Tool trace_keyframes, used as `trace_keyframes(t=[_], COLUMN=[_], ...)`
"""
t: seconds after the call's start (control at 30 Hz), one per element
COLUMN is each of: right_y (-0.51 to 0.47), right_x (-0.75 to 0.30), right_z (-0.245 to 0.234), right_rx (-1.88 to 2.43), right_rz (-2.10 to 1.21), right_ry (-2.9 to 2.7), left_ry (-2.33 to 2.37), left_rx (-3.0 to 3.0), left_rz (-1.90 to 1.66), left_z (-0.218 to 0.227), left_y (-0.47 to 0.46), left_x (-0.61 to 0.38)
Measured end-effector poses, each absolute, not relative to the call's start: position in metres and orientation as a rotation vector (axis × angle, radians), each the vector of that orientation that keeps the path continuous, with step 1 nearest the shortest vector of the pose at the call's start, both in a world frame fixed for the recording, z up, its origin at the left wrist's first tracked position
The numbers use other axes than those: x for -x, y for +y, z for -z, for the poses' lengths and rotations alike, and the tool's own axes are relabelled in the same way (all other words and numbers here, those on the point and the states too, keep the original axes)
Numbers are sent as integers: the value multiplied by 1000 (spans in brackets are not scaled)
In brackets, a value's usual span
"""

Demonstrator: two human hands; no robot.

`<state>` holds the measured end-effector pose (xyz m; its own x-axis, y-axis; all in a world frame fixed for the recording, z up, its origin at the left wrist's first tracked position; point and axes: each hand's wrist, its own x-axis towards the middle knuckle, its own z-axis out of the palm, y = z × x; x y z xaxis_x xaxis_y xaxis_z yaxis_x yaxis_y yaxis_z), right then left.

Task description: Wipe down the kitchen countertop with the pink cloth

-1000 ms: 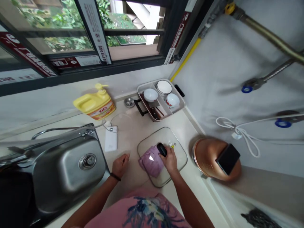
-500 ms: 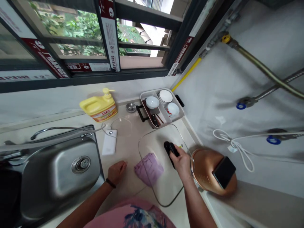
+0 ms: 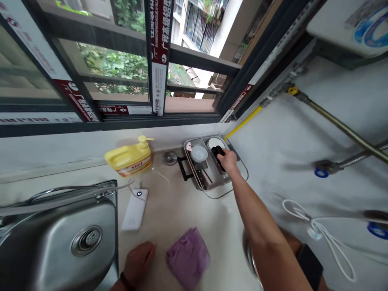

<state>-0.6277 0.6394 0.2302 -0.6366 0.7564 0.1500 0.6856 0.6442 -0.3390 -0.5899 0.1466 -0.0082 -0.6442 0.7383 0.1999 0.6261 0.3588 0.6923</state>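
My right hand (image 3: pixel 229 162) grips the black handle of a clear rectangular lid (image 3: pixel 218 197) with a metal rim. It holds the lid over the two-handled tray (image 3: pixel 190 165) at the back wall; whether the lid touches the tray, I cannot tell. Under the glass are a white bowl (image 3: pixel 199 153), round white dishes (image 3: pixel 216 142), a knife (image 3: pixel 200 178) and chopsticks (image 3: pixel 207 176). My hand hides the bowl on the right. My left hand (image 3: pixel 139 260) is a loose fist on the counter near the sink, left of a folded purple cloth (image 3: pixel 188 258).
A steel sink (image 3: pixel 69 218) fills the left side. Behind it stand a yellow pump bottle (image 3: pixel 129 159) and a sink strainer (image 3: pixel 170 158). A white power bank (image 3: pixel 135 211) with a cable lies beside the sink. At right, my forearm partly covers a copper-coloured pot (image 3: pixel 247 250) and a black phone (image 3: pixel 309 264).
My right hand has carried the lid away from above the counter and cloth, forward over the tray. My left fist stays near the sink. The camera view has tilted up.
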Motion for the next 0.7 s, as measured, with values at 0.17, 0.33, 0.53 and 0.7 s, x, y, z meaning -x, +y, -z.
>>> trace_keyframes(t=[0.17,0.33,0.53,0.7], right_y=[653,662,668,667], right_x=[652,654,656,657], right_z=[-209,-189,-177,-173], right_rx=[1205,1200,1187,1203], right_rz=[-327,-329,-311,-320], right_ry=[-2603,-2591,-2557,-2555], left_ry=[2470,2422,2370,2363], left_rx=[-1223,-1141,-1052,-1074], left_rz=[-1233,-1233,-1166,-1177], left_z=[7,6,9,8], left_y=[148,148,147,147], left_x=[590,591,591,591])
